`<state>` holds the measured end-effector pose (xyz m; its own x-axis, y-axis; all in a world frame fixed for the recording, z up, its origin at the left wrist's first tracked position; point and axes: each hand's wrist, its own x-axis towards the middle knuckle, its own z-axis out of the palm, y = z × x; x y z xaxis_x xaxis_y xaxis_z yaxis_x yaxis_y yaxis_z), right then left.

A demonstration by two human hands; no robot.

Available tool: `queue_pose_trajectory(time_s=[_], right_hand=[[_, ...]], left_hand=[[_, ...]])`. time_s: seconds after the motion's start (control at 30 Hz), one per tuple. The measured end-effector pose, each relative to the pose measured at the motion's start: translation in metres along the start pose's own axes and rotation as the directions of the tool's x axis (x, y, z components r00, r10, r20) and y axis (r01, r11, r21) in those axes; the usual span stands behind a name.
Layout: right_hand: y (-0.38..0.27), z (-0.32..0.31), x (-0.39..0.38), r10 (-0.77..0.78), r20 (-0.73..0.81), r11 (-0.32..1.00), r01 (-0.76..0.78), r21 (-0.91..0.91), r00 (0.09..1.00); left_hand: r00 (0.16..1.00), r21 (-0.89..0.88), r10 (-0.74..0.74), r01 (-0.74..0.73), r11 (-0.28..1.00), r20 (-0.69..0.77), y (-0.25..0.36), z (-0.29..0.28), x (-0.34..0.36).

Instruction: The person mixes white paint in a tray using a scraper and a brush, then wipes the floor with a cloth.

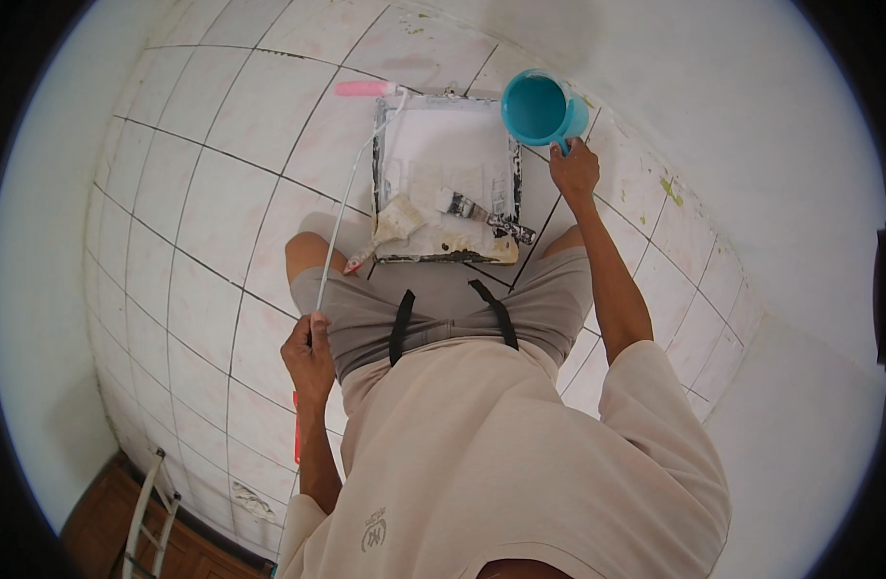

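My left hand (309, 359) is closed around the long paint roller near its red handle (297, 429). The thin metal rod runs forward to the pink roller head (364, 88), which lies beside the far left corner of a paint-smeared tray (378, 179). My right hand (574, 169) grips the short handle of a turquoise dipper (564, 108), held by the tray's far right corner with its mouth showing. Whether it holds liquid I cannot tell. A wide paint-caked brush (399, 218) and a smaller dark-handled brush (483, 214) lie across the near part of the tray.
White floor tiles (240, 193) with dark joints spread around my legs, which flank the tray's near side. A pale wall (751, 125) rises along the right, its foot flecked with green. At the lower left a ladder (144, 511) stands before a brown wooden door (100, 516).
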<state>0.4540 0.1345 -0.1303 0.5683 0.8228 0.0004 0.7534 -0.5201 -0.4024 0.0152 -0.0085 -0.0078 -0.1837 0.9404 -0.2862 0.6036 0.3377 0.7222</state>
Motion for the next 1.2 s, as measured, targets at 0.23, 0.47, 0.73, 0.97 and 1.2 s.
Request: queue_pose_trajectory(time_s=[0.23,0.47,0.73,0.97,1.2], right_hand=[[-0.007,-0.004,-0.004,0.015,0.043,0.999,-0.014,-0.045,0.999],[-0.004,0.0,-0.007,0.016,0.012,1.0,-0.016,-0.025,1.0],[0.024,0.011,0.006,0.154,0.055,0.921,-0.163,0.355,0.987],[0.058,0.017,0.011,0.36,0.272,0.622,-0.447,0.643,0.892],[0.118,0.032,0.018,0.379,0.292,0.565,-0.469,0.679,0.878]], left_hand=[[1.0,-0.036,0.017,-0.018,0.999,-0.022,-0.002,0.002,0.0],[1.0,-0.033,-0.013,0.013,0.999,-0.003,0.001,0.001,0.0],[1.0,-0.032,0.006,-0.007,0.999,-0.022,0.001,0.004,0.0],[1.0,0.002,0.001,-0.001,1.0,-0.012,0.005,0.003,-0.001],[1.0,-0.009,-0.007,0.007,1.0,-0.012,0.012,0.009,0.001]])
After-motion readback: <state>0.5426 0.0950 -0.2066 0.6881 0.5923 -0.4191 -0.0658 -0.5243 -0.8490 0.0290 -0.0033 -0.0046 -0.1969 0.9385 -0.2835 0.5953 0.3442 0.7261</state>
